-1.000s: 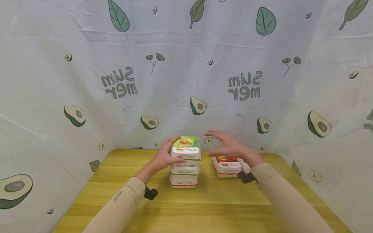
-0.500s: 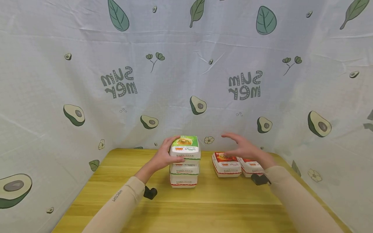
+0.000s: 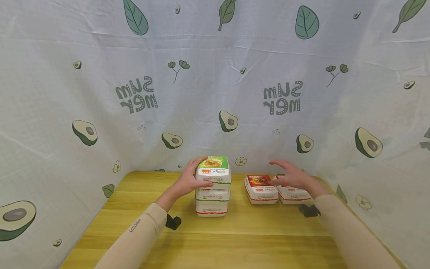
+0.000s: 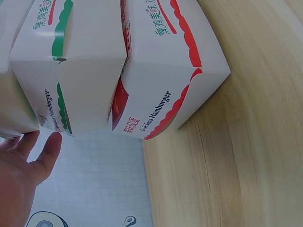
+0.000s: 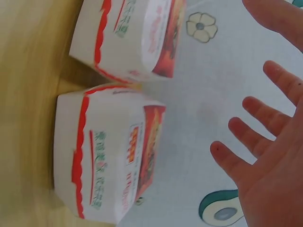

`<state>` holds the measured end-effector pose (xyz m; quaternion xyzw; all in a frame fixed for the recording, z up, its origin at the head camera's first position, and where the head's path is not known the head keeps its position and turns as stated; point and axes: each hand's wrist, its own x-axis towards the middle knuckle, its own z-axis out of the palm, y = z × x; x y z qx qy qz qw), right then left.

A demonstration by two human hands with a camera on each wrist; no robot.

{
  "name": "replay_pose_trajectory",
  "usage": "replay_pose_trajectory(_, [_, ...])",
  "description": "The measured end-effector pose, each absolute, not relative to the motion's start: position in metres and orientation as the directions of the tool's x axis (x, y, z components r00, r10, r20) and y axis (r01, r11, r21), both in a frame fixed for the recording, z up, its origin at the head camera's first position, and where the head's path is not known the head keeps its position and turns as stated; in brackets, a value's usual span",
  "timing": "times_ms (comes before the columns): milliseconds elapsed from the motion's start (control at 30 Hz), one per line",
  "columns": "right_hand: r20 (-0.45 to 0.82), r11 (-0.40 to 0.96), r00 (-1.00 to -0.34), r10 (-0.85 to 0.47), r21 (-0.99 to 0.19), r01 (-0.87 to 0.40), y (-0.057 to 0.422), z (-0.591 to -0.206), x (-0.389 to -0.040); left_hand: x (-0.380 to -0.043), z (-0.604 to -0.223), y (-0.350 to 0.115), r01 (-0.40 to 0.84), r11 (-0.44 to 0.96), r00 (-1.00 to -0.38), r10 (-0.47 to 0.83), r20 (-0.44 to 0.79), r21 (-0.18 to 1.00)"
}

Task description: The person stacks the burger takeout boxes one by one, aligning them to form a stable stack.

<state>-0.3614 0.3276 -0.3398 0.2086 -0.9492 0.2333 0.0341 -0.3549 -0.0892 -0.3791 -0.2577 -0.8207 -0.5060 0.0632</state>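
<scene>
My left hand [image 3: 188, 181] grips the top box of a three-high stack, a green-topped hamburger box [image 3: 215, 172], with thumb in front and fingers behind its left side. Below it sit a green-edged hamburger box [image 4: 90, 61] and a red-edged hamburger box [image 4: 161, 66], the latter on the table. My right hand [image 3: 292, 175] hovers with spread fingers over the right one of two red-topped hamburger boxes. That right box [image 5: 104, 156] is partly hidden by the hand in the head view. The left red-topped box [image 3: 262, 190] stands close beside it.
The wooden table [image 3: 235, 246] reaches back to a white curtain [image 3: 201, 93] printed with avocados and leaves. More curtain hangs along both sides. A black wrist piece [image 3: 173, 223] hangs under the left wrist, another black wrist piece [image 3: 309, 210] under the right.
My right hand has moved away from the stack, rightward and then down over the right red-topped box, uncovering the left one. My left hand has kept its place on the top box.
</scene>
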Motion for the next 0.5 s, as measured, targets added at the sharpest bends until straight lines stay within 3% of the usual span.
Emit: replay_pose_trajectory(500, [0.142, 0.815, -0.919, -0.368, -0.426, -0.392, 0.351, -0.356, -0.364, -0.354, -0.377, -0.090, 0.484, 0.348, -0.860, 0.356, 0.365, 0.803])
